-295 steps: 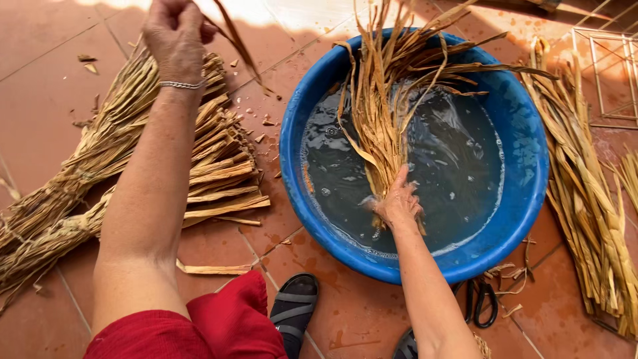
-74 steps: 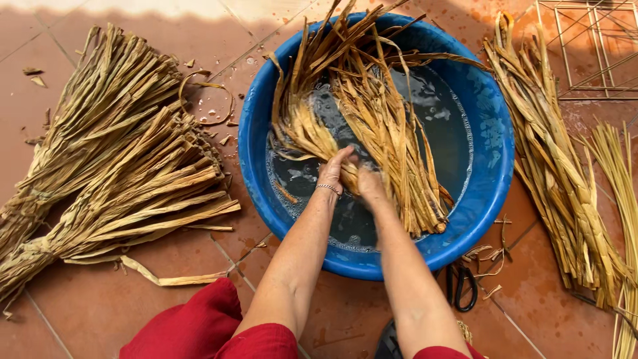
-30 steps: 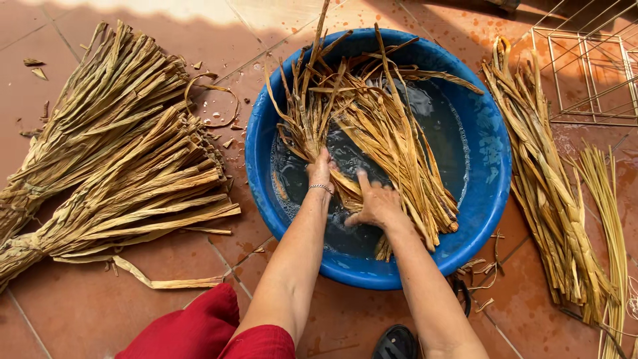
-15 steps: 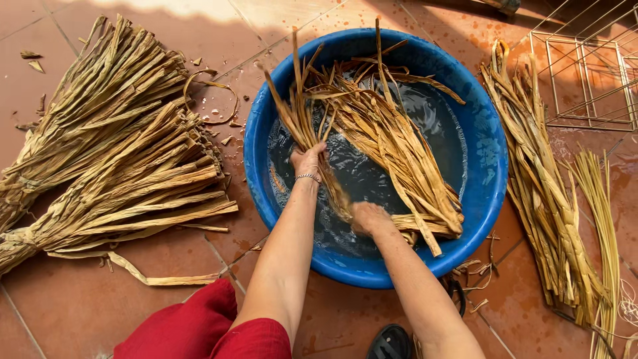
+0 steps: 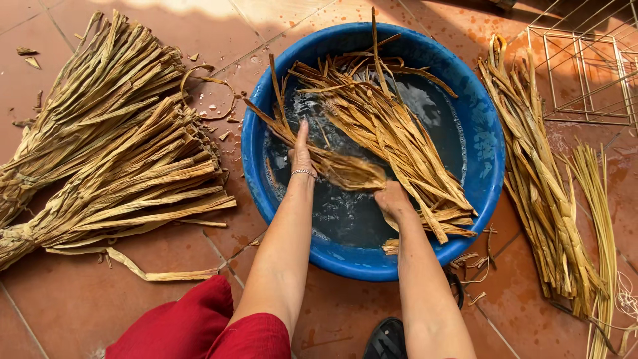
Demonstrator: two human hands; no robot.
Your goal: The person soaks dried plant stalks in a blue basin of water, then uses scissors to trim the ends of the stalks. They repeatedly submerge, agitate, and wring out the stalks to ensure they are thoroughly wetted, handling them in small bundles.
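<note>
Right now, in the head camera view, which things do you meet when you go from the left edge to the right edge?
Tied bundles of dry tan leaf strips on the tiled floor → round blue plastic basin of water, where left hand and right hand press wet strips → loose strip pile → thin wire frame.

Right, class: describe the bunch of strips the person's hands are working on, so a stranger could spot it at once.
Find the round blue basin of water on the tiled floor. Inside it lies a bunch of wet strips, with the left hand and right hand on it. Unlike the dry bundles on the tiles either side, it lies in the water.
</note>
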